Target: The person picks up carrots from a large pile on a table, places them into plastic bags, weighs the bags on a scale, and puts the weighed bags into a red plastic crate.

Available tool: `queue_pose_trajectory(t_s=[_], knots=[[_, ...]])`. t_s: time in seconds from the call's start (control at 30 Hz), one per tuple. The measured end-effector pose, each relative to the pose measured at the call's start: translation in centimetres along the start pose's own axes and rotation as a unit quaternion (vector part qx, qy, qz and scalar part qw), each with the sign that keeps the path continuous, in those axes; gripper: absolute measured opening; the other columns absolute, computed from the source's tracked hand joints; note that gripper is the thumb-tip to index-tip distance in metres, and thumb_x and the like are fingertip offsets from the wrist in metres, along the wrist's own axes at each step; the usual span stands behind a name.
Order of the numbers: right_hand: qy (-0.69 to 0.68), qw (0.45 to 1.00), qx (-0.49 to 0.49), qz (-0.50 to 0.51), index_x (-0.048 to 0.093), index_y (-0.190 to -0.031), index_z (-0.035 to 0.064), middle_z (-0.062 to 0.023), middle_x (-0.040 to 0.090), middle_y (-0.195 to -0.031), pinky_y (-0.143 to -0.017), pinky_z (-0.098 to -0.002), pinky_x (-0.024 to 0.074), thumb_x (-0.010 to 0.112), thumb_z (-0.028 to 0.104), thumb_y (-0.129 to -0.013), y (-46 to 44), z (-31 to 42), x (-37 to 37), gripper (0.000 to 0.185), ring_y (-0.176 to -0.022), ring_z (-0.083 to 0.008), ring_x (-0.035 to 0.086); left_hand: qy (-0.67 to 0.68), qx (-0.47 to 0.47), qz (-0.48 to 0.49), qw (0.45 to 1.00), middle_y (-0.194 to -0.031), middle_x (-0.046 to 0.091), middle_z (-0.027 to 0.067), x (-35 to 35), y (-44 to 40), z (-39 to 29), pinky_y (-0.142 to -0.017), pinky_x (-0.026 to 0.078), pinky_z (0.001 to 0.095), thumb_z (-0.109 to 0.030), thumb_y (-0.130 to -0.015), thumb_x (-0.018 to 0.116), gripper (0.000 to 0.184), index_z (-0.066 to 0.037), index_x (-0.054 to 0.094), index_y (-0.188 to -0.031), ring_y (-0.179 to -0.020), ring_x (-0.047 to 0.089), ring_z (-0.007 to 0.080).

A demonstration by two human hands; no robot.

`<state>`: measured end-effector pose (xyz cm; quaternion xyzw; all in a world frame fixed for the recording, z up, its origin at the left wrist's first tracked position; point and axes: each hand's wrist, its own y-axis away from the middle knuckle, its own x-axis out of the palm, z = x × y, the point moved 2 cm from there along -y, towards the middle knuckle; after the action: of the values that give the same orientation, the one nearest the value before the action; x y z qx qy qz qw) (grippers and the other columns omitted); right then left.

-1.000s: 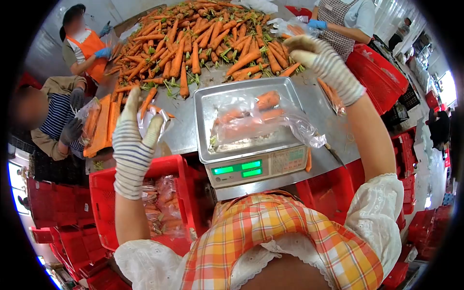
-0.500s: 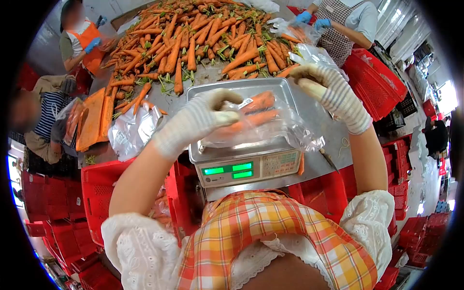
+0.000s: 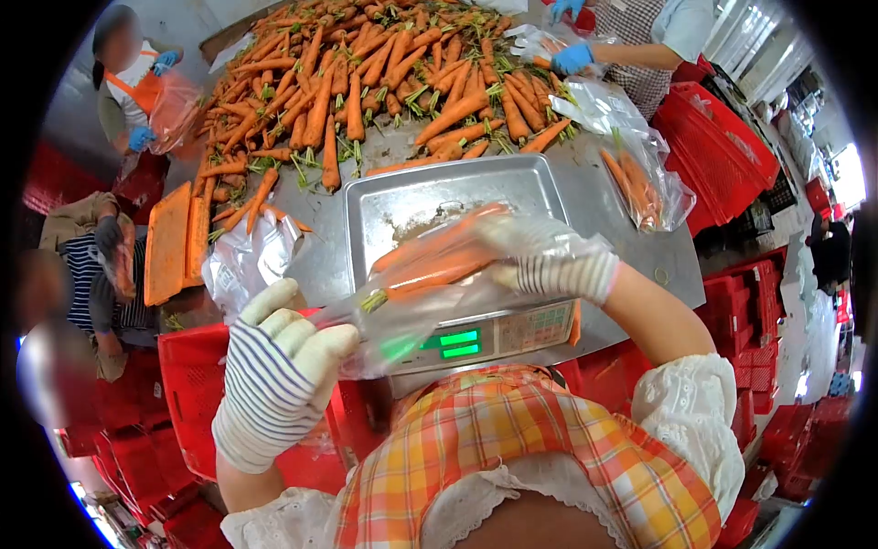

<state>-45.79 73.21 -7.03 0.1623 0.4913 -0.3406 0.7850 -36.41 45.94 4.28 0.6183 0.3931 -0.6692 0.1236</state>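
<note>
A clear bag of carrots [image 3: 437, 260] is lifted over the front of the scale's metal tray [image 3: 366, 197], tilted up to the right. My right hand [image 3: 549, 261], in a striped white glove, is closed round the bag's right end, partly seen through the plastic. My left hand [image 3: 283, 366], gloved alike, has its fingers bent against the loose plastic at the bag's left end. Below the bag, the scale's green display [image 3: 459, 343] is partly covered by the plastic.
Loose carrots [image 3: 366, 82] are heaped behind the scale. Another bag of carrots [image 3: 645, 188] lies right, empty bags [image 3: 251, 261] left. Red crates [image 3: 197, 384] stand below the table edge. Co-workers' gloved hands [image 3: 572, 59] are at the far right and left.
The bag has come up off the tray, gripped by my right hand, which moved in from the right. My left hand has moved down and left to the bag's other end.
</note>
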Motion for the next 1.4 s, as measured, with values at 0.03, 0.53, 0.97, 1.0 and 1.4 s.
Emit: queue_pose_trajectory(t_s=[0.03,0.53,0.97,1.0,1.4], knots=[[0.064,0.998,-0.008,-0.026,0.055,-0.116,0.0024,-0.0162,0.059,-0.113,-0.089,-0.0392,0.0457,0.050,0.020,-0.079,0.3,0.2,0.2,0.041,-0.102,-0.0343,0.056,-0.058,0.009,-0.009,0.998,-0.063,0.046,0.0005,0.4,0.1,-0.2,-0.090,0.044,0.0436,-0.001,-0.065,0.065,0.029,-0.012,0.057,-0.091,-0.061,0.050,0.0212],[0.124,0.989,0.008,0.077,0.048,-0.116,-0.0094,-0.0285,0.047,-0.118,-0.099,-0.0481,0.0348,0.064,0.046,-0.073,-3.3,3.4,4.0,0.072,-0.117,-0.0414,0.043,0.369,-0.339,-0.288,0.816,-0.074,0.059,0.0007,5.1,1.1,0.8,-0.064,0.047,0.0339,-0.042,-0.082,0.063,0.046,-0.001,0.064,-0.103,-0.066,0.055,0.0152],[0.085,0.930,0.169,0.317,0.056,-0.111,-0.0060,-0.0239,0.064,-0.091,-0.064,-0.0361,0.0527,0.054,0.018,-0.080,1.8,5.1,-4.2,0.039,-0.077,-0.0302,0.064,0.530,-0.248,-0.241,0.774,-0.133,0.042,0.0267,4.9,1.1,0.6,-0.063,0.051,0.0196,-0.043,-0.079,0.068,0.070,-0.005,0.041,-0.132,-0.086,0.064,0.0159],[0.095,0.946,0.183,0.250,0.053,-0.116,-0.0091,-0.0247,0.063,-0.091,-0.060,-0.0356,0.0526,0.054,0.018,-0.080,1.5,5.0,-4.6,0.045,-0.073,-0.0301,0.064,0.529,-0.247,-0.244,0.775,-0.133,0.042,0.0267,4.8,0.8,0.5,-0.063,0.051,0.0196,-0.043,-0.079,0.068,0.070,-0.005,0.041,-0.132,-0.086,0.064,0.0159],[0.105,0.956,-0.006,0.272,0.025,-0.134,-0.0077,-0.0251,0.052,-0.115,-0.070,-0.0358,0.0526,0.066,0.034,-0.074,-0.6,-1.4,-3.5,0.084,-0.088,-0.0347,0.062,0.363,-0.227,0.096,0.899,-0.138,0.034,0.0281,11.0,-1.6,4.8,-0.105,0.028,0.0385,-0.008,-0.077,0.053,0.057,-0.001,0.042,-0.132,-0.130,0.034,0.0374]])
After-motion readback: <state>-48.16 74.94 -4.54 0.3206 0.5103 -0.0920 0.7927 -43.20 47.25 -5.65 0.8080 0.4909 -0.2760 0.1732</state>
